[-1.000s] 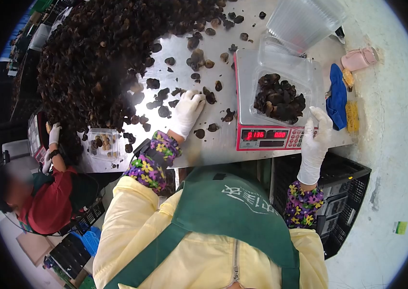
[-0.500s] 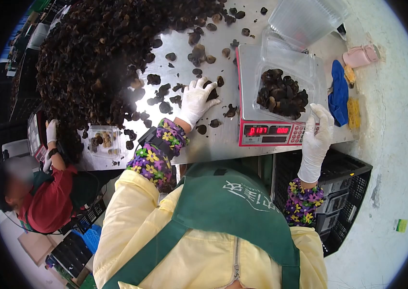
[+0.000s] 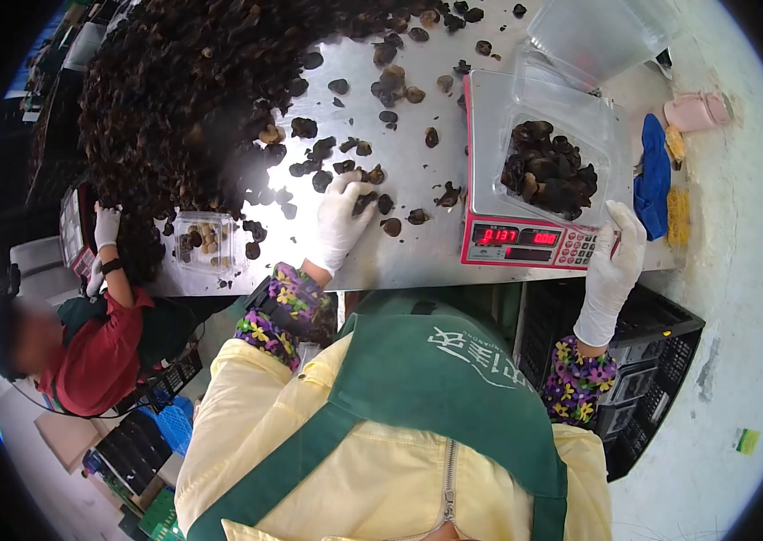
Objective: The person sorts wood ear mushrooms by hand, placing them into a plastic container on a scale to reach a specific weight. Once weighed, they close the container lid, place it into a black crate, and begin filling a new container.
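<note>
We find the left hand (image 3: 342,223) half-curled over mushrooms (image 3: 385,204), grip unclear, and the right hand (image 3: 613,270) loosely open, seemingly empty, by the front-right corner of the worktop (image 3: 422,252), presumably leaving the scale (image 3: 525,242) readable.

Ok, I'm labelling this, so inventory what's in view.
Dark heap: one, blackish, upper left
Loose pieces: many, dark, on table
Table: one, silver, centre
Scale: one, silver and red, right
Filled tray: one, clear, on scale
Tray stack: one, clear, beyond scale
Small box: one, clear, table edge
Cloth: one, blue, right of scale
Container: one, pink, far right
Small items: two, yellowish, beside cloth
Right crate: one, black, below table
Co-worker: one, red sleeves, left
Left hand: one, white glove, at pieces
Right hand: one, white glove, by tray
</note>
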`<state>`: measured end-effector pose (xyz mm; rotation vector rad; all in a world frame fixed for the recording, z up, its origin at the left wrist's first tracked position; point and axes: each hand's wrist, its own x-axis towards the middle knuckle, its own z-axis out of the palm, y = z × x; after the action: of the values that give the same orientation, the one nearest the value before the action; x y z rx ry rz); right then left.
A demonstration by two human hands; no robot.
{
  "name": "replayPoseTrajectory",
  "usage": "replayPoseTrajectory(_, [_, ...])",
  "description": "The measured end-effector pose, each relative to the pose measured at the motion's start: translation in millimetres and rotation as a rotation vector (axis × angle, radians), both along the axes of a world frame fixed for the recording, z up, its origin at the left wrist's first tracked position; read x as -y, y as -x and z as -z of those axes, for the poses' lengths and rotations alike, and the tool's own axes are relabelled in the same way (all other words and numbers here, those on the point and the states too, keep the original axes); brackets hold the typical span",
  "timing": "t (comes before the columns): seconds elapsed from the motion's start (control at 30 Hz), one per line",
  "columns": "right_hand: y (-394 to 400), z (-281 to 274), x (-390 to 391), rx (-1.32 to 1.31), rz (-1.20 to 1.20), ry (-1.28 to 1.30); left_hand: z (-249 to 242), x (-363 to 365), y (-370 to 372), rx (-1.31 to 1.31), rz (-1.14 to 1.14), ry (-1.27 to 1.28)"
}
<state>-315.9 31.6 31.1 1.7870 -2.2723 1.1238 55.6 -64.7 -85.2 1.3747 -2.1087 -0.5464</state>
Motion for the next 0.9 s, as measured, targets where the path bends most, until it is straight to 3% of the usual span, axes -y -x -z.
replayPoseTrajectory(0.2, [-12.5,-6.1,14.8,0.034,-0.084,0.041,11.6,22.2,5.6,0.088,0.192,-0.085])
replayPoseTrajectory(0.4, [-2.3,-8.1,1.9,0.061,-0.053,0.026,-8.1,8.2,18.3,-0.091,-0.033,-0.213])
replayPoseTrajectory(0.47, [1.1,-8.0,-2.1,0.054,-0.015,0.003,-39.1,15.5,51.6,-0.235,-0.006,-0.171])
replayPoseTrajectory(0.6, [8.4,-2.3,-3.9,0.078,0.011,0.003,-92.6,37.1,133.3,-0.301,0.270,0.168])
replayPoseTrajectory(0.67, [10.1,1.4,-2.7,0.115,0.006,0.019,-110.6,40.2,173.2,-0.339,0.376,0.178])
replayPoseTrajectory(0.83, [13.1,5.1,7.1,0.089,-0.033,0.022,-114.3,35.1,239.7,0.029,0.523,0.178])
replayPoseTrajectory(0.9, [8.2,3.5,5.3,0.079,-0.059,0.009,-113.7,20.2,236.3,0.003,0.502,0.264])
